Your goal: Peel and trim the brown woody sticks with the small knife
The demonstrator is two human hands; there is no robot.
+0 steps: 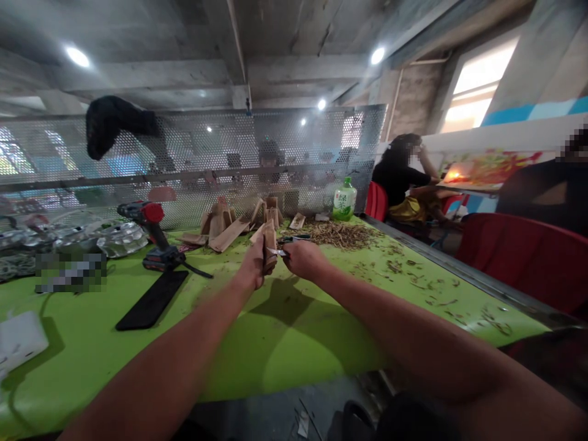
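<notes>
The green table (pixel 294 361) bears the drill (pixel 155 231). Right of the drill, the right hand (pixel 304 258) is curled into a fist, and the left hand (pixel 253 264), nearer the drill, is bent around a brown piece (pixel 269 235), whose lower part the fingers partly cover. From the fist juts a small shiny blade (pixel 277 252), its grip hidden; whether it touches the piece is unclear.
</notes>
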